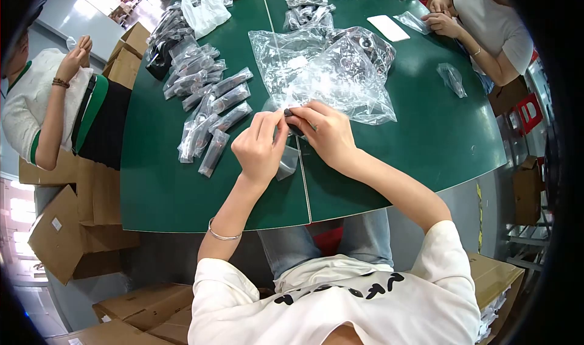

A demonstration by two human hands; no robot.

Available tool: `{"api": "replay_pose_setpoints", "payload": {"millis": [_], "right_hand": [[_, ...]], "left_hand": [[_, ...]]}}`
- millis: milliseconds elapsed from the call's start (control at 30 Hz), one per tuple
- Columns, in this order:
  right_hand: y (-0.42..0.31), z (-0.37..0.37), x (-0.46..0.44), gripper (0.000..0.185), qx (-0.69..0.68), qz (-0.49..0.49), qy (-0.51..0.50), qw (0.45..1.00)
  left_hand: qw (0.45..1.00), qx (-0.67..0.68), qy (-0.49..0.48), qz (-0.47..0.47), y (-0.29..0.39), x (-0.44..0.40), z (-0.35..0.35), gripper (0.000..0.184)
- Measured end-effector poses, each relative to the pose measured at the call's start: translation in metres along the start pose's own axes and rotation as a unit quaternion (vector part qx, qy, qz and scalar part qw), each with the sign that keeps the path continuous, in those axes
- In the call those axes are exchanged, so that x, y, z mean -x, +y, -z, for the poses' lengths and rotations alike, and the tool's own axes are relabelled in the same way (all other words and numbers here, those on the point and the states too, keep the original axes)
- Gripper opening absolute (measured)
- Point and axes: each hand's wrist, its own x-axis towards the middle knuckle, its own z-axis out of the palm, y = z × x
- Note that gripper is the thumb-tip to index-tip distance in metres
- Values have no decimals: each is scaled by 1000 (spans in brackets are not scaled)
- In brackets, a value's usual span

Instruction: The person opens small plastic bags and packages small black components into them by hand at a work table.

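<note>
My left hand (260, 145) and my right hand (328, 134) meet above the table, fingertips almost touching. A small black part (288, 112) shows between them, pinched by my right thumb and fingers; its kind is not clear. The left fingers are closed in a pinch against its left side, and what they grip is hidden. Below the left fingers lies a small clear plastic bag (287, 164). Just beyond both hands spreads a large clear plastic bag (304, 71), with dark items (372, 48) visible through its far right part.
Packed small bags (230, 98) lie in piles on the left of the green table (438, 156). A white plastic bag (205, 13), a white card (388, 28) and a single packed bag (451, 80) lie farther out. People work at left and right. Cardboard boxes (73, 235) stand left.
</note>
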Motion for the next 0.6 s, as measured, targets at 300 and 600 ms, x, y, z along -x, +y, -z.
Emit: {"api": "replay_pose_setpoints", "payload": {"millis": [300, 600], "right_hand": [[7, -4, -6, 19, -14, 98, 83, 992], [1, 4, -6, 29, 70, 132, 30, 988]], "left_hand": [[998, 62, 29, 14, 6, 0, 0, 22], [996, 60, 48, -34, 4, 0, 0, 22]]}}
